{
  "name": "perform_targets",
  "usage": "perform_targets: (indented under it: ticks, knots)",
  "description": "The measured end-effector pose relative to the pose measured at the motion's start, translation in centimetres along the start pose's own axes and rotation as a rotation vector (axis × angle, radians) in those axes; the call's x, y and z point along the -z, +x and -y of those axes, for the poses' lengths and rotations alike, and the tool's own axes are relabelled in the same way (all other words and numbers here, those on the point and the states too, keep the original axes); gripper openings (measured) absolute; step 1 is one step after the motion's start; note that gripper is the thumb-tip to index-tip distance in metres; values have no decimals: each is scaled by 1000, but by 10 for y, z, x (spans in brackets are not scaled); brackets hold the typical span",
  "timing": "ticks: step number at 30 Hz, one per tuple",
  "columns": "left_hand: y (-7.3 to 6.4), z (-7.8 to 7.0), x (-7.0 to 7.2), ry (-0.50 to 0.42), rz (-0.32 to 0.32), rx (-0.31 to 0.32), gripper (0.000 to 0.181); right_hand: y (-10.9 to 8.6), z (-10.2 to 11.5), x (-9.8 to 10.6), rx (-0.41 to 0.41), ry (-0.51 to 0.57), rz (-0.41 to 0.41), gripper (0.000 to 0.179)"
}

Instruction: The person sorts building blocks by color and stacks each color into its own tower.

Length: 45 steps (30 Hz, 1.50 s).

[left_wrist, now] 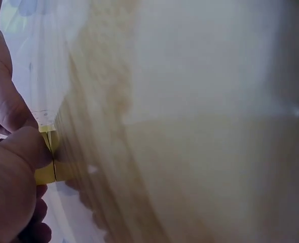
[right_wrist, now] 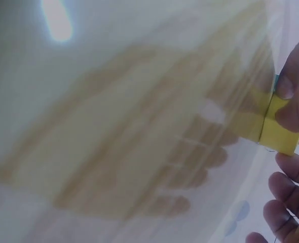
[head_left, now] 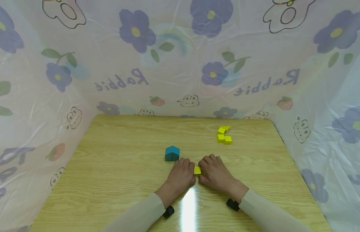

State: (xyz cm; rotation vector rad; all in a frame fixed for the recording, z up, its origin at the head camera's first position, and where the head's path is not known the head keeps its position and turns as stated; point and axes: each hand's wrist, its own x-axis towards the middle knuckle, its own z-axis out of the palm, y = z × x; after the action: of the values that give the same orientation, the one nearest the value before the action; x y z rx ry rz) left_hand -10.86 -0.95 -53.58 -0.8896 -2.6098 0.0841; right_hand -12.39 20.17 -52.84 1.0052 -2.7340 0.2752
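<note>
A small yellow block (head_left: pixel 197 170) rests on the table between my two hands, its upper face showing. My left hand (head_left: pixel 181 174) grips it from the left, its thumb (left_wrist: pixel 30 147) pressed along the near side in the left wrist view. From the right, my right hand (head_left: pixel 216 173) holds the same block (right_wrist: pixel 282 132), with thumb and fingers at its side in the right wrist view. Just beyond my left hand stands a blue house-shaped block piece (head_left: pixel 172 153), with a seam down its front; nothing touches it.
Farther back on the right lie several yellow blocks (head_left: pixel 221 138), one of them a wedge (head_left: pixel 225 128). All stand on a wood-grain table (head_left: pixel 125 145). A printed curtain (head_left: pixel 174 64) hangs behind the table and along both sides. Light glares on the tabletop near my wrists.
</note>
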Motion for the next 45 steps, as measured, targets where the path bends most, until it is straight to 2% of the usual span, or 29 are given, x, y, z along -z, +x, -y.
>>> perform_targets:
  ticks: [3, 9, 12, 23, 29, 34, 39, 45]
  knots:
    - [1, 1, 1, -13, 14, 0, 24, -1, 0, 1, 2, -2, -5, 28]
    - [4, 2, 1, -48, 105, 13, 28, -1, -1, 1, 8, -9, -7, 28]
    - [4, 3, 1, -62, 129, 18, 28, -1, -1, 2, 5, -13, -6, 28]
    - [5, 2, 2, -45, 119, 3, 28, -2, -2, 2, -2, -31, -4, 29]
    - [6, 2, 1, -64, 126, 8, 26, -3, -8, 12, -8, 30, 11, 34]
    - [4, 2, 2, -65, 124, 6, 26, -2, -28, 28, -59, 37, -12, 37]
    - [3, 1, 4, -75, 92, 2, 23, 0, -58, 45, -148, -40, -74, 33]
    - [3, 1, 4, -83, 72, 6, 22, 2, -94, 55, -183, -154, -141, 32]
